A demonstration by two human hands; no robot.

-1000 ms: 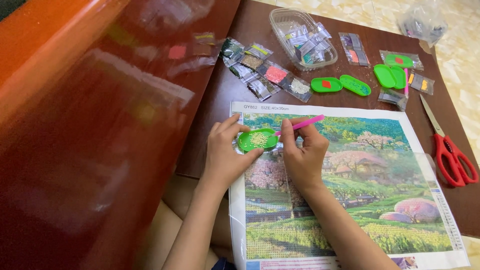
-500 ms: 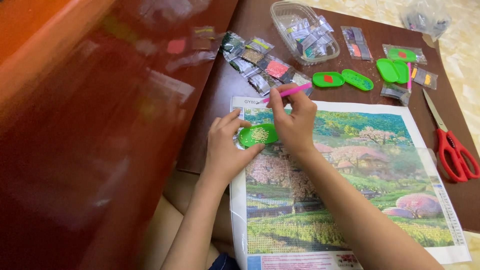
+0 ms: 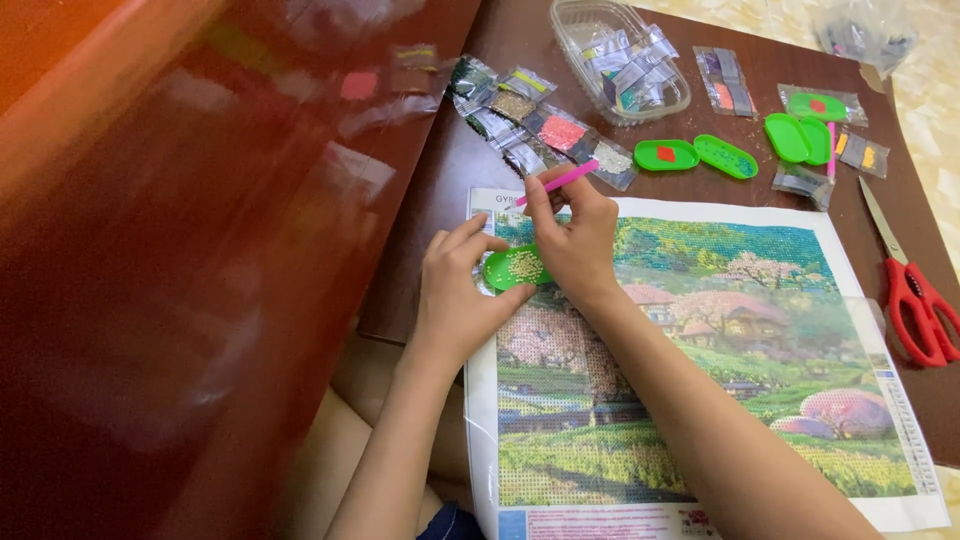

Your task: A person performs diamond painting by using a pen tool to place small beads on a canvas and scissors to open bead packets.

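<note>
Looking down from the head camera, a bead picture (image 3: 720, 340) of trees and houses is seen lying flat on a dark brown table (image 3: 450, 170). A small green tray (image 3: 515, 267) full of pale beads is held at the picture's top left corner. It is pinched by the left hand (image 3: 455, 300), with the thumb under its near edge and the fingers curled over its far edge. At about 1 o'clock from the tray, a thin pink pen (image 3: 558, 181) is gripped by the right hand (image 3: 575, 240), whose fingers are closed tightly around it. The pen's tip is pointed toward 8 o'clock and is set down at the top edge of the picture. The two hands are close together, just beside each other.

At 12 o'clock from the hands, a row of little bead bags (image 3: 540, 130) is laid out on the table. Farther up, a clear plastic box (image 3: 620, 60) with more bags inside is seen. At 2 o'clock, more green trays (image 3: 700, 156) are lined up, some with red squares in them. At 3 o'clock, by the table's right edge, red scissors (image 3: 915, 300) are laid down, well apart from both hands. A shiny red-brown board (image 3: 200, 250) is filling the left side, at 9 o'clock.
</note>
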